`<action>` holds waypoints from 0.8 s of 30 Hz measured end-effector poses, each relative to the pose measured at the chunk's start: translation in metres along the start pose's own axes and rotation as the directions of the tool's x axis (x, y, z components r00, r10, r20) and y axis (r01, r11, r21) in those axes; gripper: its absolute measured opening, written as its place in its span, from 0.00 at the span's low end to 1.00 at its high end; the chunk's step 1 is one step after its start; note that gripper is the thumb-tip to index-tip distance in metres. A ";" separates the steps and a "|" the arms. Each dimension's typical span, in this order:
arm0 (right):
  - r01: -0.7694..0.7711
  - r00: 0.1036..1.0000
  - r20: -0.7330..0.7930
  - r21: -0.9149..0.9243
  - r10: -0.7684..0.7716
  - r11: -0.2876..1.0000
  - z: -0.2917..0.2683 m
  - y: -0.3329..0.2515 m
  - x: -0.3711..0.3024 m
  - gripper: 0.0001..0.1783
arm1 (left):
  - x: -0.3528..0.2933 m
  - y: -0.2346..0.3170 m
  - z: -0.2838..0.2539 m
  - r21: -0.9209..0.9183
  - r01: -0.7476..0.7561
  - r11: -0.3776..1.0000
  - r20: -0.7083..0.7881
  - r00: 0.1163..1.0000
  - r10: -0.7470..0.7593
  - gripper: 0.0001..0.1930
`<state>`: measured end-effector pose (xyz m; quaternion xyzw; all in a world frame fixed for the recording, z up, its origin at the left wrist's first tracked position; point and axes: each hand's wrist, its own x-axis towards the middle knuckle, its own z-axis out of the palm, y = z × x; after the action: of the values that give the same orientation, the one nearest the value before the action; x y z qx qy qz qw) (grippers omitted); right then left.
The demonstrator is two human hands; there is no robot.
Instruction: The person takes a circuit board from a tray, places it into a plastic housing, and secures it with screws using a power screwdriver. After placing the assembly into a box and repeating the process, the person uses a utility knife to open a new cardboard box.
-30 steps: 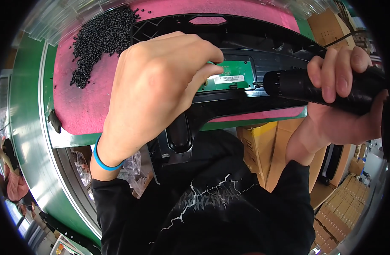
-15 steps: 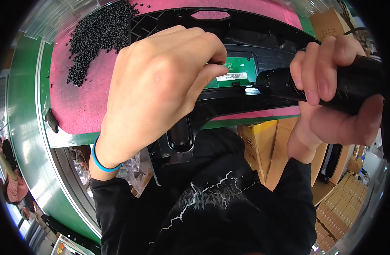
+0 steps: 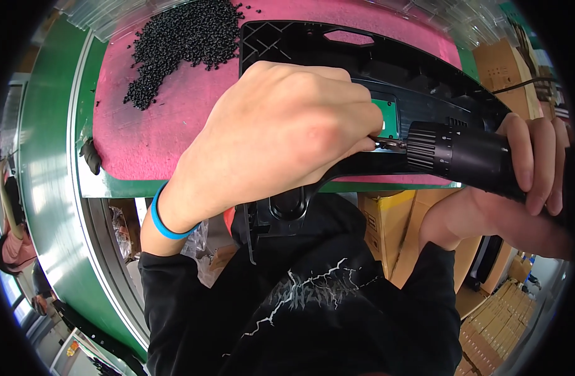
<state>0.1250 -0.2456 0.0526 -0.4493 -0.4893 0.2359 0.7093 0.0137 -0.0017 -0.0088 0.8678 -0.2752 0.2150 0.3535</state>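
My right hand is wrapped round a black electric screwdriver, held sideways with its bit toward the left. My left hand is closed in a pinch, its fingertips meeting the end of the bit. What the fingertips hold there is too small and hidden to make out. Beneath them, a green circuit board sits in a long black plastic housing; my left hand covers most of the board. A blue band circles my left wrist.
A heap of small black screws lies on the pink mat, left of the housing. Clear plastic trays line the far edge. Cardboard boxes stand below the green table edge, right of my lap. Another person is at far left.
My left hand has moved right, from over the board to the screwdriver's bit. The screwdriver's bit has drawn away from the board's near edge. The whole view has shifted slightly.
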 end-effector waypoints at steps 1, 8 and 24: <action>0.002 1.000 -0.007 0.006 -0.002 1.000 -0.004 -0.002 -0.003 0.35 | 0.000 -0.001 0.000 0.004 -0.009 1.000 -0.009 1.000 0.009 0.09; 0.015 0.998 -0.063 0.044 -0.012 0.999 0.001 -0.001 -0.008 0.36 | 0.002 0.002 -0.002 -0.025 -0.017 1.000 -0.032 0.999 0.016 0.10; 0.032 0.989 -0.148 0.127 -0.013 0.991 0.028 0.021 0.011 0.39 | -0.003 0.000 0.001 0.203 0.203 0.958 -0.141 0.974 -0.176 0.07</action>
<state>0.1065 -0.2159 0.0428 -0.4128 -0.4245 0.2253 0.7737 0.0118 -0.0011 -0.0116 0.9088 -0.1434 0.2612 0.2919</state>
